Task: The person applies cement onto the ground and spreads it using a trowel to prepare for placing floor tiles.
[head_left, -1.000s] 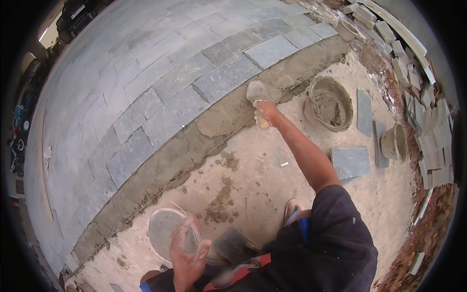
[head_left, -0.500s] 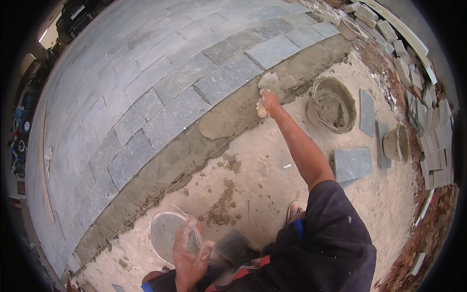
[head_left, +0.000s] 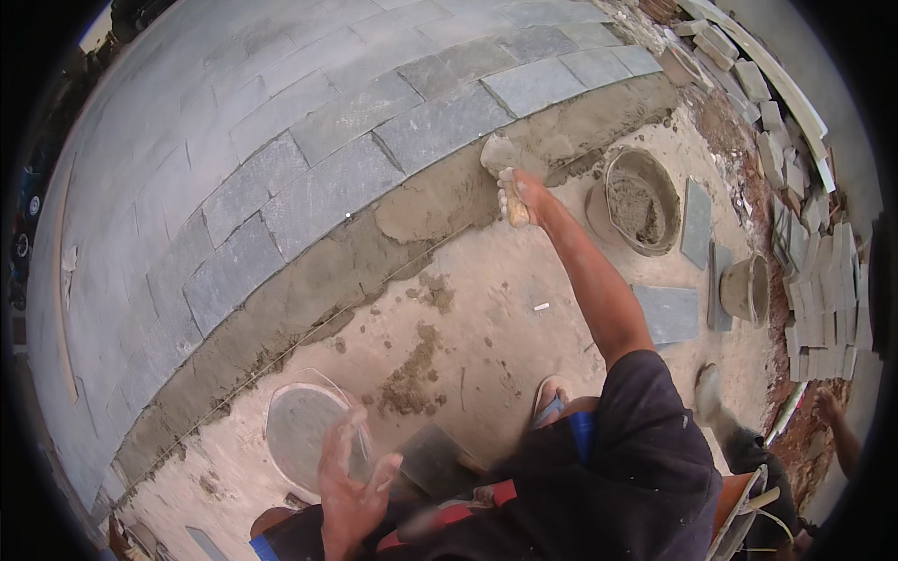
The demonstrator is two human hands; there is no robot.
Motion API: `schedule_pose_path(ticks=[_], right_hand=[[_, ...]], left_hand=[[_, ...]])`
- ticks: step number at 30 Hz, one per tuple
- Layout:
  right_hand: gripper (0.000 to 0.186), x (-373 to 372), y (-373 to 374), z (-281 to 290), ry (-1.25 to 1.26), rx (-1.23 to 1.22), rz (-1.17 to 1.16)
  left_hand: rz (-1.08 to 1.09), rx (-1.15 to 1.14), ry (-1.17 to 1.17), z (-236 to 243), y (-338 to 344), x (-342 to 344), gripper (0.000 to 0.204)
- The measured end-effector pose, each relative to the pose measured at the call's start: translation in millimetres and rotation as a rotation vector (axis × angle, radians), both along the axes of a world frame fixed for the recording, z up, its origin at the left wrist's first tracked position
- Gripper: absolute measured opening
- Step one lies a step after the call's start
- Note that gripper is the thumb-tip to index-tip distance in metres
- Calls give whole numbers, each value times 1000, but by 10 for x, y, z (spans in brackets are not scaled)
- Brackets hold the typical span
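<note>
From my remote feed, the trowel [head_left: 500, 154] sits with its blade on the wet mortar strip [head_left: 318, 271], close by the edge of the laid slabs; half a second ago it was a little farther right along the bed, so it has been drawn back, which I read as the mortar being worked to and fro there. The right hand [head_left: 528, 198] is closed round its wooden handle. The strip is grey-brown, smooth where pressed and ragged along its outer edge, where a thin string [head_left: 290, 348] runs lengthwise. Behind it, the slabs [head_left: 337, 192] are flat blue-grey rectangles with a rough, slaty face and staggered joints. I see the left hand [head_left: 354, 477] empty, fingers spread, in front of a round, pale-rimmed bucket [head_left: 269, 439]. To the right stands a mortar-caked pail [head_left: 602, 222] with lumpy mix inside, near a loose square tile [head_left: 666, 313]. Farther out are stacked stone pieces [head_left: 823, 290], and a co-worker's leg [head_left: 748, 449] has newly come into my view at lower right, beyond the work.
</note>
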State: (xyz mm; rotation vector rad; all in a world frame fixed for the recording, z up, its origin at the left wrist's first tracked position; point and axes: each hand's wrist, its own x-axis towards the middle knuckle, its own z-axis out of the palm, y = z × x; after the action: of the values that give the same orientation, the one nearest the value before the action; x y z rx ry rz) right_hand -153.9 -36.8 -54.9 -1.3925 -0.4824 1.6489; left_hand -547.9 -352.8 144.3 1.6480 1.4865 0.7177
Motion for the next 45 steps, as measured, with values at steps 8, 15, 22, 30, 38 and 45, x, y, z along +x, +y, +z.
schedule_pose_path(ticks=[8,15,22,30,38,45], right_hand=[[21,-49,-170,53,-75,-63,167],[37,450,-75,-511,-1016,379,301],[42,407,-64,-505,-1059,420,222],[27,-60,-447,-27,-346,152,40],[38,1115,-370,-406,-1259,620,111],[36,1252,-368,-634,-1065,502,155]], left_hand=[[-7,27,-3,143,-11,89,56],[-1,69,-4,150,-74,138,57],[34,37,15,144,-202,63,56],[25,71,3,215,-250,-9,57],[6,37,-9,188,-221,-2,56],[17,21,37,193,-191,29,56]])
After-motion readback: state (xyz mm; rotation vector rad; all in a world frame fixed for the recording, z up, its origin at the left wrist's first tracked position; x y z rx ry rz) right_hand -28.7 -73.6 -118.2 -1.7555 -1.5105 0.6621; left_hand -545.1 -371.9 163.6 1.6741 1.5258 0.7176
